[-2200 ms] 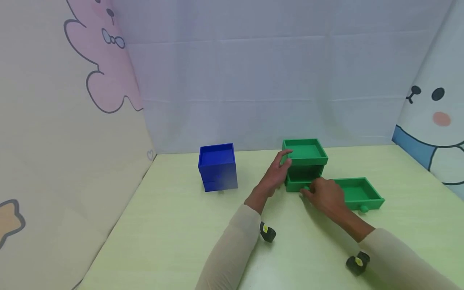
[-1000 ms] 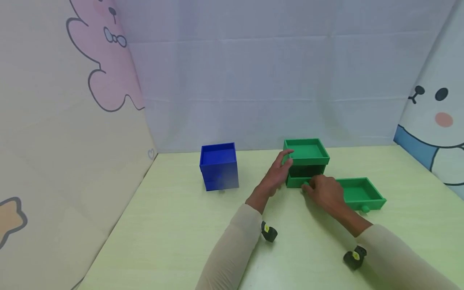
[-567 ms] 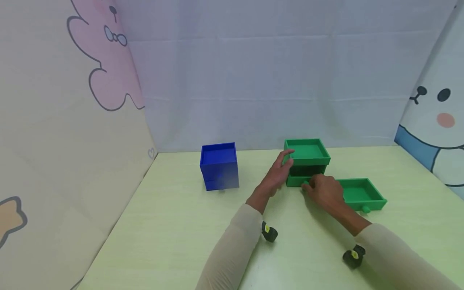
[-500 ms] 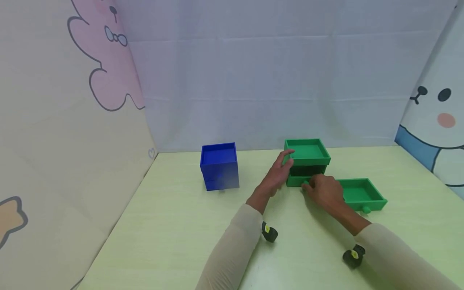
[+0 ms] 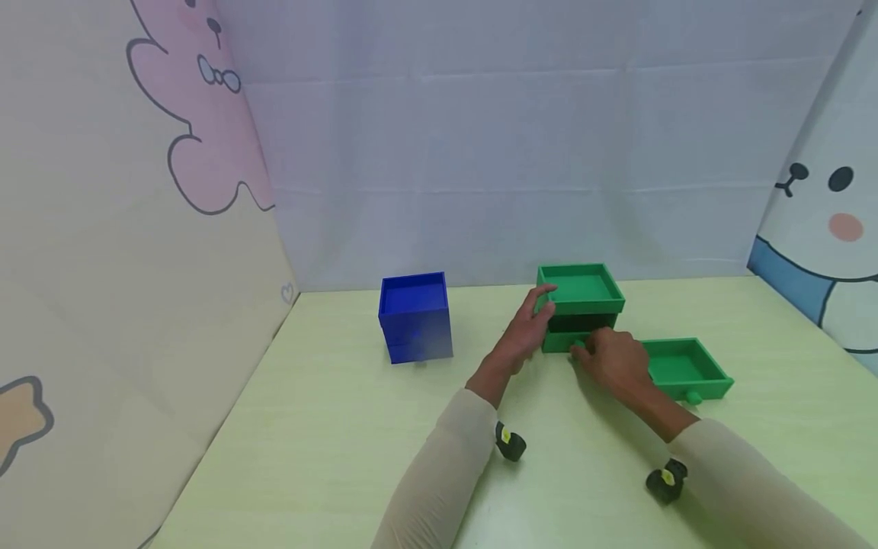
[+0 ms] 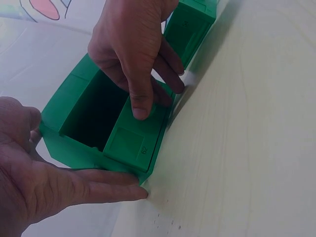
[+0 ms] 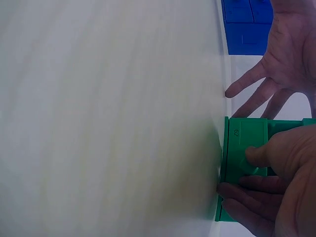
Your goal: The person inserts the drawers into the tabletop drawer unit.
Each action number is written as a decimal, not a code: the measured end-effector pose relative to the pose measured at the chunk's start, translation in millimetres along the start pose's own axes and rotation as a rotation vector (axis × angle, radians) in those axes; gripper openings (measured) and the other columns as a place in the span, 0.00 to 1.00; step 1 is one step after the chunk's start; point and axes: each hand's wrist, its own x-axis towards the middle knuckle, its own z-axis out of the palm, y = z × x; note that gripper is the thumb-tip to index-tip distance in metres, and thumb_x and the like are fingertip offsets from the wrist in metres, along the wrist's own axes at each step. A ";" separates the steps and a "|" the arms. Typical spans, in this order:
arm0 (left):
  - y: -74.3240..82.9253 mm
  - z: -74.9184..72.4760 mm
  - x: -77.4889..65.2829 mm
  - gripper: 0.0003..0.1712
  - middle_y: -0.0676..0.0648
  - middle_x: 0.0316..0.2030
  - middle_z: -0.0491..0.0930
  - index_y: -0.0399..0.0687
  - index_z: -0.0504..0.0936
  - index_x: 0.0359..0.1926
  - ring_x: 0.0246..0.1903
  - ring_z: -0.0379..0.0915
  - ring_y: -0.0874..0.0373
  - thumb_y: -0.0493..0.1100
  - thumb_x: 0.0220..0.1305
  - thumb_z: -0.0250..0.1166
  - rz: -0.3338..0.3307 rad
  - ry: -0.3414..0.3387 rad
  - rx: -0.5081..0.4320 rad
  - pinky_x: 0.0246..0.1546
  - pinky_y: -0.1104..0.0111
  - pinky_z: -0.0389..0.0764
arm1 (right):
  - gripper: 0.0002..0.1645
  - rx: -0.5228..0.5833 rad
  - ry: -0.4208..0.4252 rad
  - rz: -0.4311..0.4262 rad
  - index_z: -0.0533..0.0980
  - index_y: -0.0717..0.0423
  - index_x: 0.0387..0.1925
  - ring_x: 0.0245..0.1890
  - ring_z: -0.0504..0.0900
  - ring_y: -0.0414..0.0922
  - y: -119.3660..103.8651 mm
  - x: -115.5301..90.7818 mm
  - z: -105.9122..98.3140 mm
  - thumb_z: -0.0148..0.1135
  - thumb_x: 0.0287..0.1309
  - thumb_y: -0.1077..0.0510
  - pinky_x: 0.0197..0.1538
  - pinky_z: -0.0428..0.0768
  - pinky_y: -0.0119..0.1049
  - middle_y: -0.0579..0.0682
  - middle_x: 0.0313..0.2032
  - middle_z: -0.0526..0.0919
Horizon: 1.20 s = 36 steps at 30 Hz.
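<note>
A small green drawer cabinet (image 5: 588, 306) with a tray-like top stands at the right of the table's back half. Its upper slot gapes, dark inside. The lower drawer (image 6: 131, 143) sits in the cabinet, its front about level with the frame. My right hand (image 5: 616, 367) pinches that drawer's round knob (image 5: 579, 345) between thumb and fingers; the fingers partly hide the knob. My left hand (image 5: 524, 333) rests against the cabinet's left side, its fingers extended along the wall in the left wrist view. Beside the cabinet lies a loose green drawer (image 5: 680, 361), knob facing me.
A blue drawer cabinet (image 5: 415, 333) stands to the left, its drawers in. A pale cloth wall (image 5: 480, 152) rises close behind both cabinets. Side walls with cartoon prints bound the pale table (image 5: 329, 435).
The lower green drawer has slid back into the cabinet, with my right hand moving forward on its knob. In the last half second little moves. My left hand stays against the cabinet.
</note>
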 end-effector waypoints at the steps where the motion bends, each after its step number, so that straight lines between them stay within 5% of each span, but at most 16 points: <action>1: 0.3 0.3 -0.4 0.21 0.49 0.74 0.58 0.78 0.64 0.69 0.69 0.59 0.44 0.58 0.79 0.45 0.001 -0.001 0.002 0.64 0.44 0.64 | 0.29 -0.003 0.000 0.003 0.67 0.53 0.08 0.13 0.65 0.42 0.3 0.0 0.1 0.65 0.62 0.53 0.16 0.59 0.36 0.44 0.09 0.63; 15: -2.1 1.2 -0.4 0.21 0.49 0.74 0.58 0.78 0.63 0.69 0.69 0.60 0.44 0.58 0.79 0.45 0.001 -0.003 0.007 0.64 0.44 0.64 | 0.33 -0.022 0.018 0.012 0.64 0.53 0.07 0.11 0.64 0.42 -6.6 -11.0 -8.6 0.64 0.63 0.48 0.14 0.59 0.34 0.45 0.08 0.62; 20: -3.3 1.1 -0.1 0.22 0.47 0.74 0.58 0.78 0.63 0.69 0.69 0.60 0.43 0.59 0.79 0.44 0.017 -0.006 0.015 0.63 0.44 0.65 | 0.21 -0.034 0.149 -0.019 0.80 0.64 0.23 0.16 0.76 0.49 -10.7 -24.5 -22.9 0.64 0.63 0.50 0.15 0.69 0.41 0.53 0.17 0.79; 27: -1.9 -0.2 1.4 0.21 0.49 0.75 0.57 0.80 0.63 0.69 0.69 0.61 0.44 0.59 0.79 0.44 0.004 0.001 0.024 0.64 0.44 0.64 | 0.17 -0.056 0.267 -0.019 0.79 0.67 0.38 0.20 0.79 0.53 -12.1 -42.8 -41.8 0.66 0.60 0.54 0.14 0.68 0.42 0.61 0.31 0.85; 31: -1.4 -0.7 0.8 0.21 0.48 0.75 0.57 0.81 0.63 0.68 0.69 0.61 0.44 0.59 0.79 0.45 -0.009 0.006 0.018 0.64 0.43 0.63 | 0.19 -0.068 0.226 0.039 0.78 0.67 0.42 0.20 0.78 0.53 -7.9 -52.8 -54.1 0.63 0.62 0.53 0.13 0.65 0.43 0.62 0.36 0.86; 36: -2.0 -0.6 1.0 0.21 0.48 0.75 0.56 0.81 0.63 0.69 0.68 0.62 0.43 0.59 0.79 0.44 -0.010 -0.007 0.024 0.64 0.43 0.63 | 0.24 -0.107 0.073 0.140 0.80 0.64 0.39 0.18 0.75 0.51 4.3 -65.5 -73.3 0.60 0.65 0.45 0.15 0.67 0.47 0.56 0.23 0.81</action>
